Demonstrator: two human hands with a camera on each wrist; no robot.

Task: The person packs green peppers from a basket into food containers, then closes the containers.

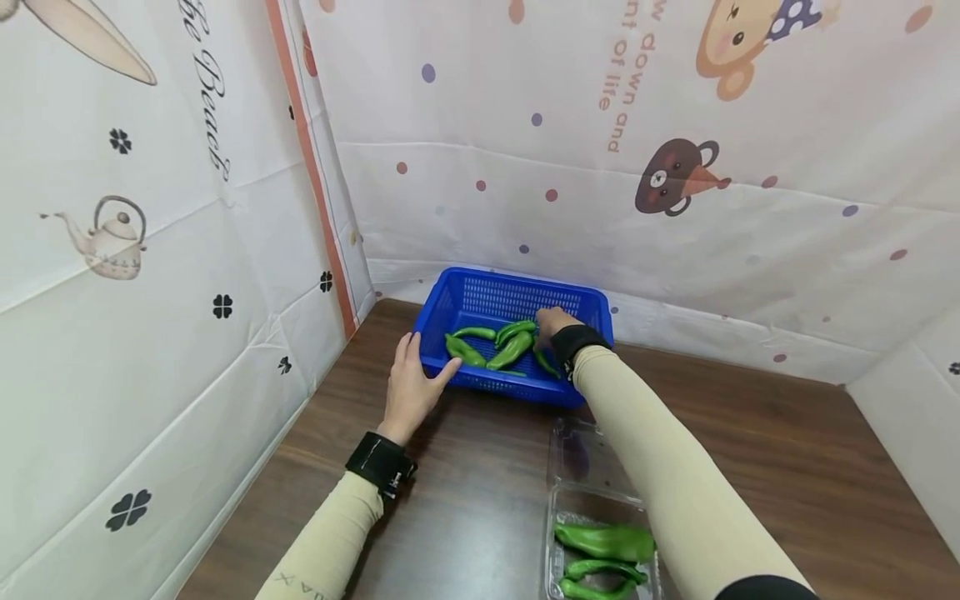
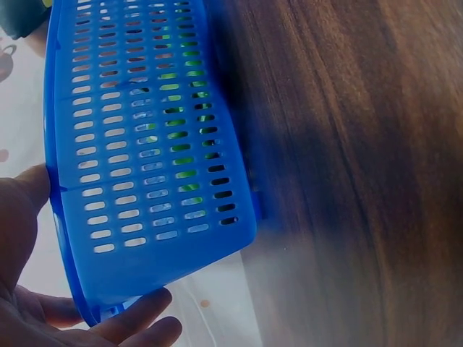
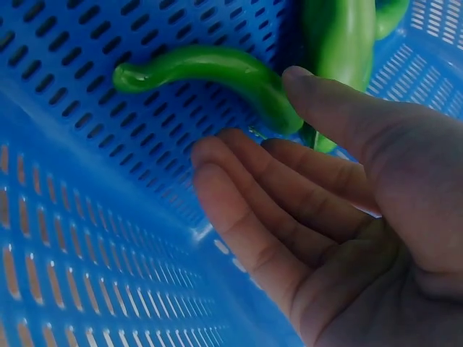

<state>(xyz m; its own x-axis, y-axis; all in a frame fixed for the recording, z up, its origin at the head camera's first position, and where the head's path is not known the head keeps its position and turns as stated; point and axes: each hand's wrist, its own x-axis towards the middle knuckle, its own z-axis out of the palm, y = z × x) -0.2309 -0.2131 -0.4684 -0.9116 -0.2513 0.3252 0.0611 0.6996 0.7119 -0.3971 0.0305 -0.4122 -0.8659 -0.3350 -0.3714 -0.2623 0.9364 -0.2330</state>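
A blue perforated plastic basket (image 1: 532,282) stands against the back wall with several green peppers (image 1: 513,350) inside. My left hand (image 1: 411,390) holds its front left corner, thumb on the rim and fingers round the outer side. In the left wrist view the fingertips (image 2: 148,314) show at the basket's corner. My right hand (image 1: 553,323) reaches into the basket's right half. Its loosely bent fingers are beside a curved green pepper (image 3: 199,66), the thumb close to the pepper's end, with a gap between thumb and fingers.
A clear hinged plastic box (image 1: 552,521) lies on the wooden table (image 1: 465,483), near my right forearm, its lid (image 1: 573,454) laid back toward the basket. Several green peppers (image 1: 603,542) are in it. Printed fabric (image 1: 450,208) hangs behind and on both sides.
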